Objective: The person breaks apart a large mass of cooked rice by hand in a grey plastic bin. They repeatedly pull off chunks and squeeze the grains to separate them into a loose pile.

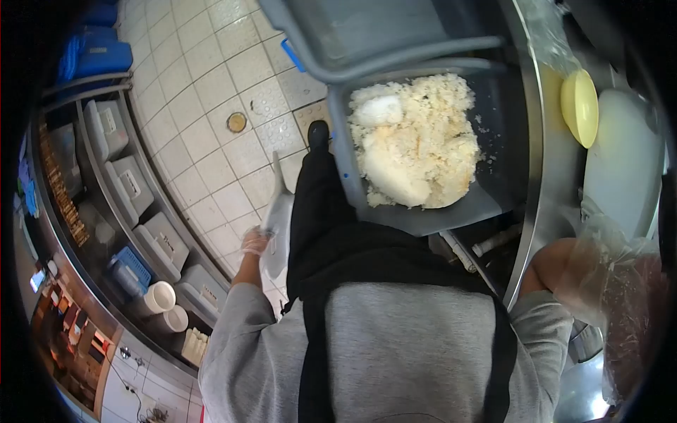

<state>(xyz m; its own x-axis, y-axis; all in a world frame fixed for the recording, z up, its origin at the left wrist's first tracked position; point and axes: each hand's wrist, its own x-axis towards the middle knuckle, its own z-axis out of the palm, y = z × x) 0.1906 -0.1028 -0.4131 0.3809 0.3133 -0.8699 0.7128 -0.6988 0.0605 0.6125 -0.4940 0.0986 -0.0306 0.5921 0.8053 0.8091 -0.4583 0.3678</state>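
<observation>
A dark grey tub (518, 158) holds a heap of cooked rice (423, 151) with several compact white lumps. My left hand (256, 241), in a clear plastic glove, is low at the left, against the edge of a pale grey plastic item (278, 236). Its fingers are too small and blurred to read. At the right my forearm (550, 266) reaches over the metal counter (546, 190) into crumpled clear plastic (599, 264). The plastic covers my right hand, so its fingers are hidden. Above it lie a yellow bowl (580, 109) and a pale board (624, 162).
A grey lid (381, 35) stands raised behind the tub. Along the left runs a metal shelf with grey bins (163, 243), a blue basket (132, 270) and white containers (159, 298). Blue items (102, 56) are at the upper left. The tiled floor (187, 113) has a round drain (237, 123).
</observation>
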